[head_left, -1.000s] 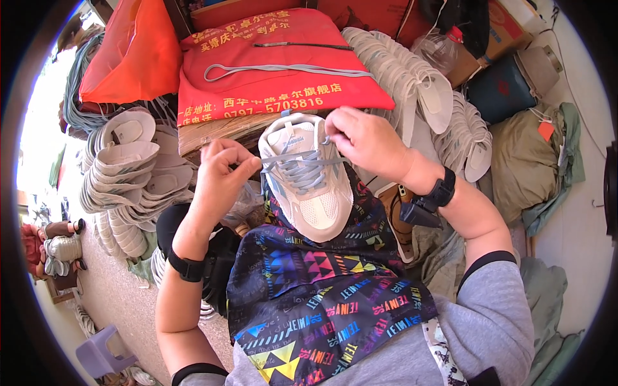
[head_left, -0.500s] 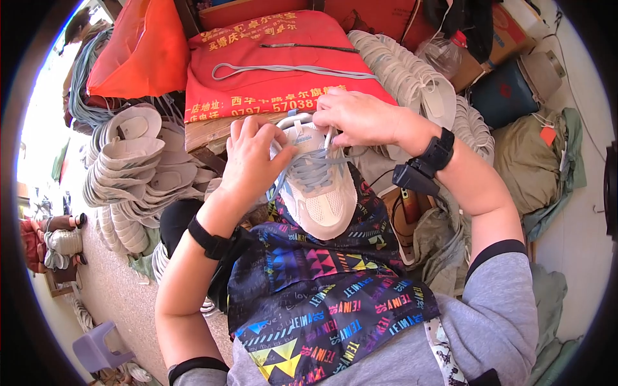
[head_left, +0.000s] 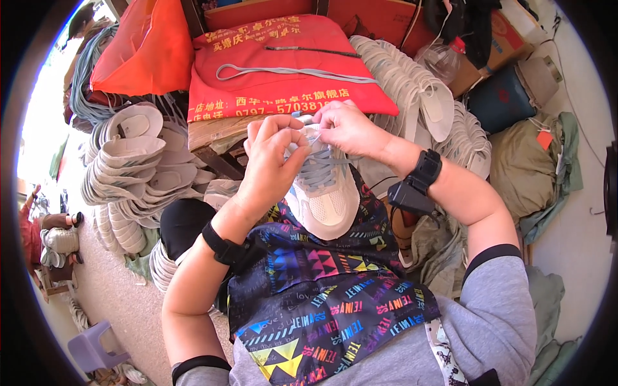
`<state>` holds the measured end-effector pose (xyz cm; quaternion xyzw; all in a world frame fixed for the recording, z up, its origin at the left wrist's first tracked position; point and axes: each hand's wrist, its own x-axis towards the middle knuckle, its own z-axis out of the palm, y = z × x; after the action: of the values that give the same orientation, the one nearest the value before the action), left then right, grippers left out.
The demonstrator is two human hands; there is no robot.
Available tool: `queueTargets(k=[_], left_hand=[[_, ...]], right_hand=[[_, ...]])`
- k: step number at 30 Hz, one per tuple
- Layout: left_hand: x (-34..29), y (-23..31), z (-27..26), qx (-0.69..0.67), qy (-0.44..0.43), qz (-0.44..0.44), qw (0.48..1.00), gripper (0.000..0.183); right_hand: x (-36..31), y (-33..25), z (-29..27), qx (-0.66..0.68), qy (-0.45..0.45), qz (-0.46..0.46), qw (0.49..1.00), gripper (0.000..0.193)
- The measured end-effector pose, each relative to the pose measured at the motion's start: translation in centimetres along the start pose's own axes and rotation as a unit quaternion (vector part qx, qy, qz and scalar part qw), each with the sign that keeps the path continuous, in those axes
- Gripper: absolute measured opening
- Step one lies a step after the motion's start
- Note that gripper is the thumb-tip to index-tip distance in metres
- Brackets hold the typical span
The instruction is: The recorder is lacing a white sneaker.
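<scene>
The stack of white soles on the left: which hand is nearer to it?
Left. The left hand is on the shoe, on the side toward the soles; the right hand is farther off.

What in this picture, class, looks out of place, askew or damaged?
Nothing looks damaged. The white sneaker sits on the lap, both hands at its grey laces. One loose grey lace lies across the red cloth.

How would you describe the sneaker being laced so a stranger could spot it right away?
Start at the multicoloured patterned apron on the person's lap. Resting on it, toe toward the person, is a white mesh sneaker with grey laces, the left hand and right hand pinching its laces. Unlike the stacked white shoes alongside, it lies alone.
</scene>
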<state>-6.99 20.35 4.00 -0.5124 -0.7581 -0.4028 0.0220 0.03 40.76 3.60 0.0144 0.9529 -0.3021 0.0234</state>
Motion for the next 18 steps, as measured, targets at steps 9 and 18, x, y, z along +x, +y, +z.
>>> queueTargets(k=[9,18], left_hand=[[3.3,2.8,-2.7,-0.270,0.005,-0.078,0.960,0.009],[4.6,3.9,-6.0,-0.435,0.155,-0.097,0.882,0.008]], right_hand=[[0.3,-6.0,-3.6,0.173,0.276,-0.070,0.943,0.012],[0.7,-9.5,-4.6,0.374,0.316,-0.179,0.854,0.017]])
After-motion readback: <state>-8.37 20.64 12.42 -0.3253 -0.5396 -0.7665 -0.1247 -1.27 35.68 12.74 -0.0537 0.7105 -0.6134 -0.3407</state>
